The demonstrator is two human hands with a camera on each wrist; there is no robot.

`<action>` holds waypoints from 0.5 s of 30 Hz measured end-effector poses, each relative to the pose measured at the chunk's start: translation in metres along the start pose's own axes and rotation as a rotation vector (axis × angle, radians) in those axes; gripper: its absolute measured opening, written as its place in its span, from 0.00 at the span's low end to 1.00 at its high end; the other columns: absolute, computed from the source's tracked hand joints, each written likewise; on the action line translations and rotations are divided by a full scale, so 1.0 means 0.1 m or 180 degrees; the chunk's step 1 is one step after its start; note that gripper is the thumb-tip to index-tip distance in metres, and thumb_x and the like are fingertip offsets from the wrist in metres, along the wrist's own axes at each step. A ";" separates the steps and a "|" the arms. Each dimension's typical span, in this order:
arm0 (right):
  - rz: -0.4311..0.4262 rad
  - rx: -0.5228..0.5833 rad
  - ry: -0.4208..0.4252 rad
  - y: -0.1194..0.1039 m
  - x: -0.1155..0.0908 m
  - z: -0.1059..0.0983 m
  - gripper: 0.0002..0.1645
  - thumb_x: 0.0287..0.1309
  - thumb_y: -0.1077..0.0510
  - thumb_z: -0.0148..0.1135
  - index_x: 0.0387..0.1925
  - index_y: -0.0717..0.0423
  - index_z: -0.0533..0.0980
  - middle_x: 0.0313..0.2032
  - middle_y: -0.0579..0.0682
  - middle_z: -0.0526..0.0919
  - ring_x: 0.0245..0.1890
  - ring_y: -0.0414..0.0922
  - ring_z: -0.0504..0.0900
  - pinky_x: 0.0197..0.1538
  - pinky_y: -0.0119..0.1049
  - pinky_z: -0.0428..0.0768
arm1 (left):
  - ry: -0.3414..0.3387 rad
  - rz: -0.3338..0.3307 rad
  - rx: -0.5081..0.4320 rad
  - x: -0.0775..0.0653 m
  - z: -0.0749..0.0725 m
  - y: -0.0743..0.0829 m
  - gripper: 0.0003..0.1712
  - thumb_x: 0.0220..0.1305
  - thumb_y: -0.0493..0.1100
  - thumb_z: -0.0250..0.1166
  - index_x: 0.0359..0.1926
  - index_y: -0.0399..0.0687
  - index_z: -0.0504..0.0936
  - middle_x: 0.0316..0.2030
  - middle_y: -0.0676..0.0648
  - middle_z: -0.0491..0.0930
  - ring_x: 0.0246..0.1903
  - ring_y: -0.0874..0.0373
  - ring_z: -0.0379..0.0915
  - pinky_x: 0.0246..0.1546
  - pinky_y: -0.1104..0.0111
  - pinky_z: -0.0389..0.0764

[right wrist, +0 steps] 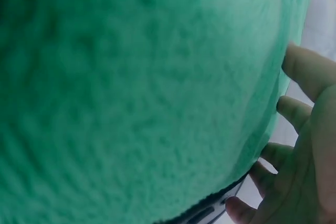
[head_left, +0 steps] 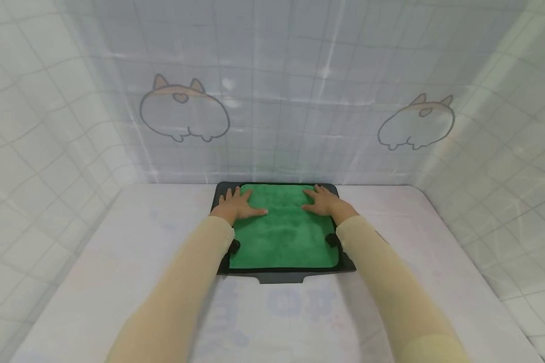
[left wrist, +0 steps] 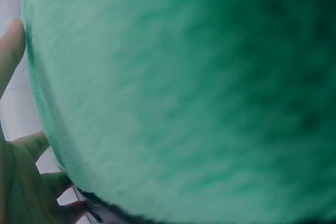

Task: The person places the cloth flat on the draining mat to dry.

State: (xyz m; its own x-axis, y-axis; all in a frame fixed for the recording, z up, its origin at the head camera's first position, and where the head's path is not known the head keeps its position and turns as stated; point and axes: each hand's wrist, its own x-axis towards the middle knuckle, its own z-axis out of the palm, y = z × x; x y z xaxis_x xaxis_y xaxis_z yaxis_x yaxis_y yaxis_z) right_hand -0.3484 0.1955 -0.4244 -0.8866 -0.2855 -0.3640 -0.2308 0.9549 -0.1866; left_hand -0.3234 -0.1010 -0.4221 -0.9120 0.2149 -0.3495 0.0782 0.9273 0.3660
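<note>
A green plush cloth [head_left: 281, 242] lies flat on a black tray-like board [head_left: 280, 278], with a tab at the board's near edge. On the cloth's far left part, my left hand [head_left: 237, 205] rests with fingers spread and thumb pointing inward. My right hand [head_left: 328, 202] lies on the far right part, its fingers also spread. Both wrist views are mostly filled by the cloth, with the left hand [left wrist: 26, 182] at the lower left of one and the right hand [right wrist: 304, 145] at the right of the other. Neither hand grips anything.
A black clip-like piece [head_left: 234, 246] sits at the board's left edge and another black piece [head_left: 332, 240] at its right. The board lies on a white printed tabletop [head_left: 163, 242]. A white gridded curtain [head_left: 272, 101] with cartoon animal drawings stands behind and at both sides.
</note>
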 end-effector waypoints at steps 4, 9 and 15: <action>0.0057 0.0135 0.0068 0.06 0.02 0.02 0.48 0.71 0.31 0.47 0.81 0.46 0.45 0.78 0.63 0.38 0.78 0.60 0.38 0.74 0.60 0.50 | -0.0025 -0.0031 0.0007 -0.01 -0.05 -0.04 0.60 0.60 0.78 0.56 0.81 0.54 0.43 0.78 0.35 0.36 0.76 0.32 0.24 0.72 0.39 0.34; 0.0042 0.0356 0.0213 0.14 0.05 0.09 0.49 0.72 0.32 0.47 0.80 0.51 0.44 0.79 0.62 0.38 0.78 0.60 0.40 0.75 0.59 0.49 | -0.0053 -0.0040 -0.0027 0.02 -0.09 -0.12 0.62 0.59 0.79 0.56 0.81 0.54 0.41 0.79 0.37 0.38 0.76 0.33 0.24 0.72 0.39 0.34; -0.0087 0.0567 0.0210 0.21 -0.02 0.07 0.50 0.71 0.32 0.48 0.80 0.55 0.46 0.78 0.65 0.40 0.77 0.63 0.43 0.74 0.61 0.48 | -0.0076 0.0099 -0.0064 0.04 -0.06 -0.18 0.60 0.63 0.74 0.58 0.81 0.52 0.41 0.79 0.36 0.37 0.76 0.33 0.25 0.73 0.40 0.35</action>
State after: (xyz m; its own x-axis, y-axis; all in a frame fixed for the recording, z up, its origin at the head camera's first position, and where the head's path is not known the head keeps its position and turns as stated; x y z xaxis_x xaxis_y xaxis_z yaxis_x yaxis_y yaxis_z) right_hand -0.3488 0.2159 -0.4337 -0.9066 -0.2996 -0.2971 -0.1858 0.9157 -0.3562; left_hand -0.3312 -0.1180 -0.4251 -0.8994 0.2509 -0.3580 0.0980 0.9138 0.3942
